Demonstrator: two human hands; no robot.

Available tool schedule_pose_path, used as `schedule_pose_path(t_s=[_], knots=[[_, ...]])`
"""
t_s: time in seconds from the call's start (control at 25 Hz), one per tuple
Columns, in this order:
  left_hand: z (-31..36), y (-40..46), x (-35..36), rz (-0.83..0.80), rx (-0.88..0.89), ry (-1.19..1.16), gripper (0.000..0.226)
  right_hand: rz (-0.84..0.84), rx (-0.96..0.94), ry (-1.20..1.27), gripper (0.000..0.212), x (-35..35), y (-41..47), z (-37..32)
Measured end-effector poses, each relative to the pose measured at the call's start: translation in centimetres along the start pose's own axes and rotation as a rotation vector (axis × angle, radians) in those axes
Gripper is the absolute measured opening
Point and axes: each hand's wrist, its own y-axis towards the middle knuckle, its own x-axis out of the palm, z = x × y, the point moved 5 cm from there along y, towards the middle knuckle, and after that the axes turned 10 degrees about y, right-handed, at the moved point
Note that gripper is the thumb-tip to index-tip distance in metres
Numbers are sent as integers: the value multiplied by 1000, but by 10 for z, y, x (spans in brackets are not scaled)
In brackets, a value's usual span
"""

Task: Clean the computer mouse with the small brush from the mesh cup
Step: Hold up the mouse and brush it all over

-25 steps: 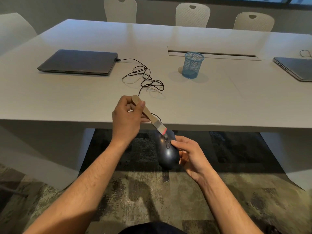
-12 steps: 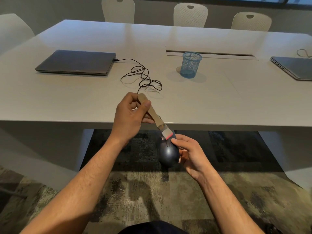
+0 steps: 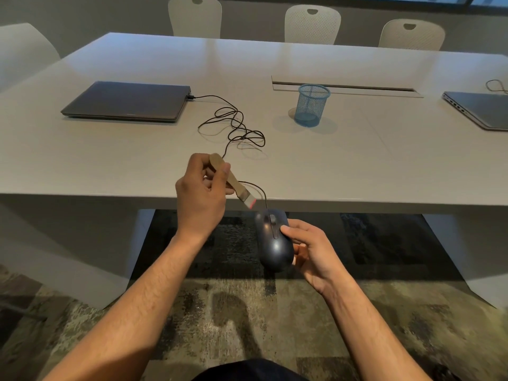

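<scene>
Left hand: fingers curling round the wooden handle of the small brush, bristle end pointing down toward the mouse, tip just beside its front but contact not discernible. Right hand: thumb and fingers pinching the dark computer mouse by its sides, holding it in the air just off the near edge of the worktop, over the carpet. Mouse cable is running up over the near edge, coiling loosely mid-worktop, reaching the closed laptop at the left. Blue mesh cup is standing upright toward the far side, well apart from both hands; nothing showing through its mesh. Second laptop is lying at the right edge.
</scene>
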Motion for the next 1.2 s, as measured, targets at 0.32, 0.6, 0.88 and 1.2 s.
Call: schedule_pose_path(t_s=[0.32, 0.6, 0.88, 1.2], knots=[[-9, -24, 7, -263, -256, -475, 11, 61, -37, 64, 16, -1, 6, -8], [-14, -15, -18, -86, -245, -318, 8, 91, -46, 88, 15, -1, 5, -10], [-9, -23, -10, -27, -214, -278, 14, 121, -47, 86, 14, 3, 8, -14], [24, -53, 4, -27, 30, -341, 19, 158, -82, 147, 13, 19, 24, -30]])
